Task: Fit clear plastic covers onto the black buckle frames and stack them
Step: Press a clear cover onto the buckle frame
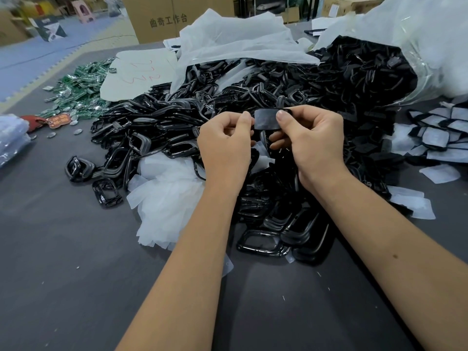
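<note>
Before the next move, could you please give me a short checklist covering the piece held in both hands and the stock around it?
1. Left hand pinches one end of the small dark, glossy rectangular piece: ok.
2. Right hand pinches the other end: ok.
3. Clear cover already seated on a frame: cannot tell.
4. Loose glossy black plastic buckle frames heaped on the grey table, close by: ok.
5. Stack of nested frames lying beside the right forearm: ok.
6. Piece held level between the fingers: ok.

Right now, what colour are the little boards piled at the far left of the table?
Green circuit boards, seen clearly in the head view.
</note>
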Available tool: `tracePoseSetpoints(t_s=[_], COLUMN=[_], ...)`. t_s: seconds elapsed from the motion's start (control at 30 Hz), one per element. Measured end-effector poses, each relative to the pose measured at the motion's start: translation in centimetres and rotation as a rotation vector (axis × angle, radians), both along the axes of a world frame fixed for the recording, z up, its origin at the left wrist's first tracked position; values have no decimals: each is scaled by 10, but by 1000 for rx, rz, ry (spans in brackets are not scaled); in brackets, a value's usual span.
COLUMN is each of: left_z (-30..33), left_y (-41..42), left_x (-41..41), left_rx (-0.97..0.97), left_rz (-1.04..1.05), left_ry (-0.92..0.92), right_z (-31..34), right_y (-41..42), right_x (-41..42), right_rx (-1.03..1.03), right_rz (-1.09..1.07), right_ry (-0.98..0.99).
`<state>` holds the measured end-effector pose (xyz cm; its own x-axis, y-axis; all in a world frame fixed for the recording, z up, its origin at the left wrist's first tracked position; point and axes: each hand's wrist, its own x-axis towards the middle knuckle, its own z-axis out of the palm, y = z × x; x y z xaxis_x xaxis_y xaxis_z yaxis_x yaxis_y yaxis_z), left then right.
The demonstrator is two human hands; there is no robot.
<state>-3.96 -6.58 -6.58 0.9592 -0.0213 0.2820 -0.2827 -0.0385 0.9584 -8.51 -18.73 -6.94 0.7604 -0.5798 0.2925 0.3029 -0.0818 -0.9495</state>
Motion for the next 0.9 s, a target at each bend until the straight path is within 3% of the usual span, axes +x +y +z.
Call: tracePoseSetpoints(t_s=[0.4,0.67,0.9], left_z=[1,2,-1], left_y=[-1,-2,-3], left_x=[-3,-5,-4], left_rx=[7,260,302], left_rz=[-33,114,172], left_ry=[4,-277,-294], right_z=[0,-1,-3], right_y=[0,0,2], right_x=[-1,-1,0], right_rx=[-14,-11,-96], right_rz=[-18,-19,-32], right_ry=[-3,-9,1])
